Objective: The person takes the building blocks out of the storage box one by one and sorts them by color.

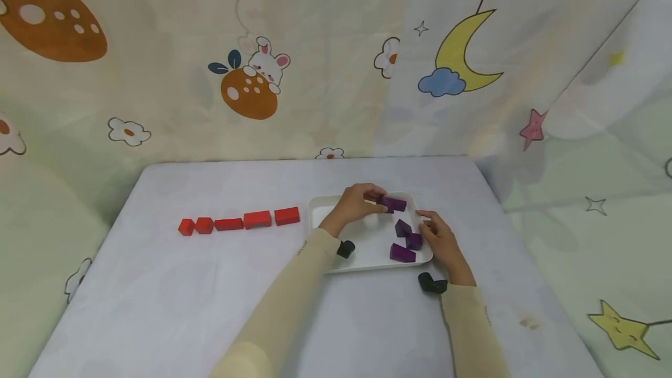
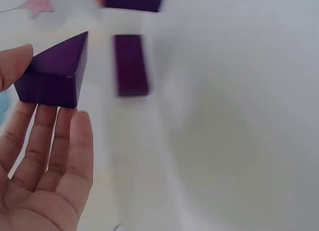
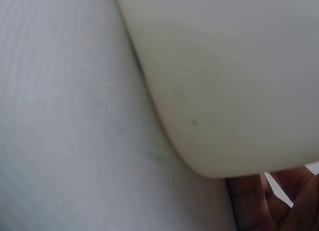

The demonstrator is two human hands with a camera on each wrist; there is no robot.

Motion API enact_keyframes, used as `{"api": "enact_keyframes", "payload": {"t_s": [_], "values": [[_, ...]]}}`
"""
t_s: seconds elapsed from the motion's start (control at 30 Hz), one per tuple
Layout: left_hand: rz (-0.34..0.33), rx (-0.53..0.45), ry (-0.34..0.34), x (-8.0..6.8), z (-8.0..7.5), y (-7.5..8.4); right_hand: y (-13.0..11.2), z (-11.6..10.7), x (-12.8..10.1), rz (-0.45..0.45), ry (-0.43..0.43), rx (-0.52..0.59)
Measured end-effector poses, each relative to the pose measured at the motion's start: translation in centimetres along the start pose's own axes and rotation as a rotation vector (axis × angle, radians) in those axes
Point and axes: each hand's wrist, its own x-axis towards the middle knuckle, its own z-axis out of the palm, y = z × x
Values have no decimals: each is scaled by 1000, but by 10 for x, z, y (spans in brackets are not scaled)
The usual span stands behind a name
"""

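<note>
My left hand [image 1: 357, 204] pinches a purple wedge-shaped block [image 2: 52, 71] between thumb and fingers, above the far right part of a white tray [image 1: 362, 265]. Close by is a purple oblong block [image 1: 397, 205]. Nearer me inside the tray lie a purple angular block [image 1: 402, 228], a small purple block [image 1: 415, 241] and a longer purple block [image 1: 402, 253]. My right hand [image 1: 443, 244] holds the tray's right rim between fingers and thumb; in the right wrist view its fingers [image 3: 249, 203] are partly hidden behind the tray corner.
Several red blocks [image 1: 257, 219] form a row on the white table [image 1: 210, 308], left of the tray. A black wrist device [image 1: 345, 249] is on the left wrist and another black device [image 1: 433, 283] on the right. Patterned cloth [image 1: 325, 74] hangs behind the table.
</note>
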Motion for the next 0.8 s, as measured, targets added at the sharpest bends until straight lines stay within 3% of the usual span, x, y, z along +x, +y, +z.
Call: {"api": "enact_keyframes", "payload": {"t_s": [0.17,0.4,0.57,0.8], "values": [[31,-41,2,-22,-26,8,1,-1,1,-11,7,-16],[2,-82,56,-66,-58,1,0,0,3,-16,6,-34],[-45,-140,109,-99,-78,-11,0,0,3,-24,7,-42],[-142,-120,168,-139,-102,-27,1,1,3,-24,0,-22]]}}
